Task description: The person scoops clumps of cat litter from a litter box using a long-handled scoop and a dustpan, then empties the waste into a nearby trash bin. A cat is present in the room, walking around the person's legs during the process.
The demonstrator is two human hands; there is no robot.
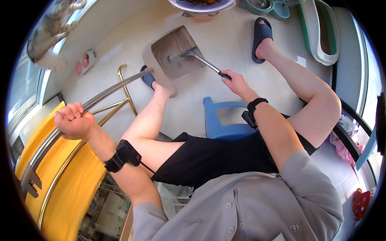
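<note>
My left hand [74, 121] is closed around a long metal pole [105, 93] that runs from the lower left up to the rim of a grey-beige plastic dustpan or bin [178, 54]. In my right hand [236, 82] is the black grip of a small tool with a metal shaft [211, 64]. Its dark, wide head rests in or over the dustpan's hollow; whether it touches the inner surface I cannot tell. Small marks or bits show inside the hollow. Both forearms wear black straps with small devices.
A blue plastic stool [226, 132] stands between my legs. Left are a brass-coloured rack [128, 99] with yellow cloth [72, 186], a pet feeder [86, 61] and a cat [51, 33]. Ahead are a round basin [205, 9], teal bowls [262, 7] and a green-white litter tray [322, 36].
</note>
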